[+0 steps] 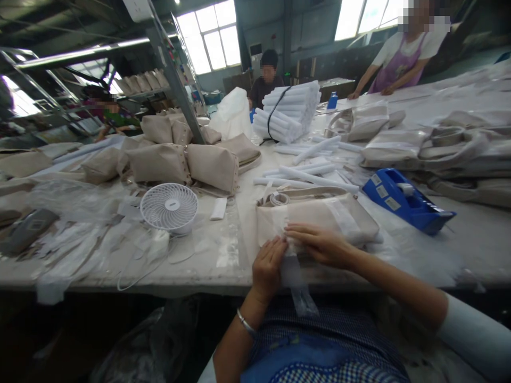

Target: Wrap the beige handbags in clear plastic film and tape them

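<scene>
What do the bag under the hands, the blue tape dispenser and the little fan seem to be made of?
The bag looks like matte beige cloth, sleeved in glossy clear film that glints. The tape dispenser seems hard moulded plastic, smooth and slightly shiny. The fan also looks plastic: white, thin-ribbed grille.

Silver bracelet (246,323), blue checked apron (319,348)

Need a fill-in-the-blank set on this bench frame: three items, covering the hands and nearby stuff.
1. The left hand and right hand rest on the beige bag; the bracelet is on the ___ wrist.
2. The tape dispenser right of the bag is ___.
3. The small white fan stands to the bag's ___.
Missing words: left; blue; left.
</scene>
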Demonstrator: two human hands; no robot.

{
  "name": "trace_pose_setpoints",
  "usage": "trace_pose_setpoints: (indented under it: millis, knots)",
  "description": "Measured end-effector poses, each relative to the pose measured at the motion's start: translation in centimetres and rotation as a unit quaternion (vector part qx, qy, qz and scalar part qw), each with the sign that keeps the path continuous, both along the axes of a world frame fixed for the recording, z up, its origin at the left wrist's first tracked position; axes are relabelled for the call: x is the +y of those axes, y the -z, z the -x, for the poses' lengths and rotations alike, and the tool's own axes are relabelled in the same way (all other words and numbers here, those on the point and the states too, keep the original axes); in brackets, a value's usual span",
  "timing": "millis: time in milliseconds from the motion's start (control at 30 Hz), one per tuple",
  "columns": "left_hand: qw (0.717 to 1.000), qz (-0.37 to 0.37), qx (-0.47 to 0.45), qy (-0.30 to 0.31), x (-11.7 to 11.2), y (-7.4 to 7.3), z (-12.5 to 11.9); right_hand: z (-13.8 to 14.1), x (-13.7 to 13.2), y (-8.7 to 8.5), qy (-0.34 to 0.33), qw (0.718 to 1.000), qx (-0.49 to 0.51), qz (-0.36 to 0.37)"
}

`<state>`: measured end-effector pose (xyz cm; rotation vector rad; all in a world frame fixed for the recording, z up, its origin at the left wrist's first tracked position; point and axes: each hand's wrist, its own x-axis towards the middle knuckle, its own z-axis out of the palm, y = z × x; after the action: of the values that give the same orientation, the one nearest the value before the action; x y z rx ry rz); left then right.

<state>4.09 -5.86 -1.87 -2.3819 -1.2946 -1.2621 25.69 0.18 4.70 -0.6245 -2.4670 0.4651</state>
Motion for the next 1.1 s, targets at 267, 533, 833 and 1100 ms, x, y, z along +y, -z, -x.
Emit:
trace_pose_setpoints:
  millis: [267,533,833,1100]
  knots:
    - [0.999,0.014,-0.03,0.001,0.1,-0.5,-0.2,1.0,-3.0,2.3,0.025,0.974,0.068,-0.216]
    - [1.0,0.001,-0.009,-0.011,0.2,-0.2,-0.2,0.4,-3.4,2.1,-0.016,0.967,0.047,-0.248]
    - [1.0,0.023,-0.007,-0.005,0.1,-0.2,-0.2,1.2,-4.7,0.7,0.13,0.979,0.054,-0.148]
    - [0.998,0.049,0.022,0.033,0.0,-0.6,0.7,2.5,-2.7,3.1,0.129,0.983,-0.016,-0.133]
